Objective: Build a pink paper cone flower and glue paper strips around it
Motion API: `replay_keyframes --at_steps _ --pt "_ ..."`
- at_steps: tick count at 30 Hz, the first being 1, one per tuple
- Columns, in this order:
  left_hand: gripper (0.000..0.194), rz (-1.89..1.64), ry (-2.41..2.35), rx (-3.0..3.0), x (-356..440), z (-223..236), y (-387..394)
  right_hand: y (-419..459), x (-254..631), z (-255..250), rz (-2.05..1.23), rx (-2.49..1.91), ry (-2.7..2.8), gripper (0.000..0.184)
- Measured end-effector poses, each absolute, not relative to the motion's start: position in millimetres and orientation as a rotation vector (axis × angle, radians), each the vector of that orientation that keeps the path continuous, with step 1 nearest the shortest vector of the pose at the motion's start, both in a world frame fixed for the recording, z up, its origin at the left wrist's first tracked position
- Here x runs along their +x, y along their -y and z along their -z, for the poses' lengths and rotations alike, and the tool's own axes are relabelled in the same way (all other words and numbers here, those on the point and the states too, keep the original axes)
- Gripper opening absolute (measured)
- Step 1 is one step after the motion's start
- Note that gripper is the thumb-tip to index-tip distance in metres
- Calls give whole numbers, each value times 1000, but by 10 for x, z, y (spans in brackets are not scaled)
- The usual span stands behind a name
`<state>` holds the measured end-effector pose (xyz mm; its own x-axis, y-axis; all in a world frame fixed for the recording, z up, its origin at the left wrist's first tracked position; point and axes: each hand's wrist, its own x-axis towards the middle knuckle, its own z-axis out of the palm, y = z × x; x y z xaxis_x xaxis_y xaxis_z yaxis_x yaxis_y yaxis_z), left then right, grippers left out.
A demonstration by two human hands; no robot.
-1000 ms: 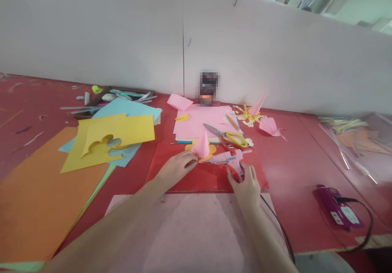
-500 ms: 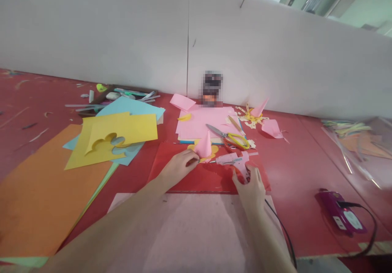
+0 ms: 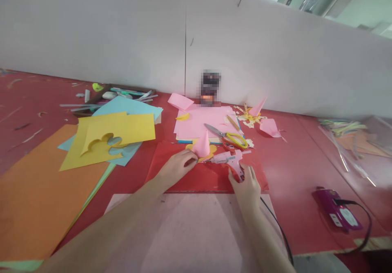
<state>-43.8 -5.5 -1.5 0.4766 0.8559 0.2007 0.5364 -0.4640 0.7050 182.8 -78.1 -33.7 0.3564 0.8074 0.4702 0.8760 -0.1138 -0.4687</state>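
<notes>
My right hand is curled around the handle of the pink glue gun, thumb on one side and fingers on the other. The gun lies on its side over the red board, its nozzle pointing left toward the near edge of the yellow paper flower. A pink paper cone stands upright on that flower, point up.

My left hand is at the flower's near left edge, just beside the cone's base, with the fingers bent and the thumb and fingertips drawn close together. Whether they pinch the paper or merely press on it, I cannot tell.

Just beyond the glue gun are the scissors, their blades over the pink paper. A black cord runs beside my right forearm. Yellow sheets lie to my left.
</notes>
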Motion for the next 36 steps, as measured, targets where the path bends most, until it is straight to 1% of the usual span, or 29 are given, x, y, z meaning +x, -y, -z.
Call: replay_keyframes --at_steps 14,25,31,36 --pt "13 -730 -1147 2175 -439 6 64 800 1844 296 3 -1974 1382 36" --pt "13 -725 -1142 2169 -438 16 57 785 1831 289 49 -1972 1369 34" --pt "14 -716 -1145 2182 -443 23 56 788 1783 232 49 -2097 1271 36" --pt "17 -677 -1143 2311 -451 58 52 781 1888 199 7 -2210 1133 42"
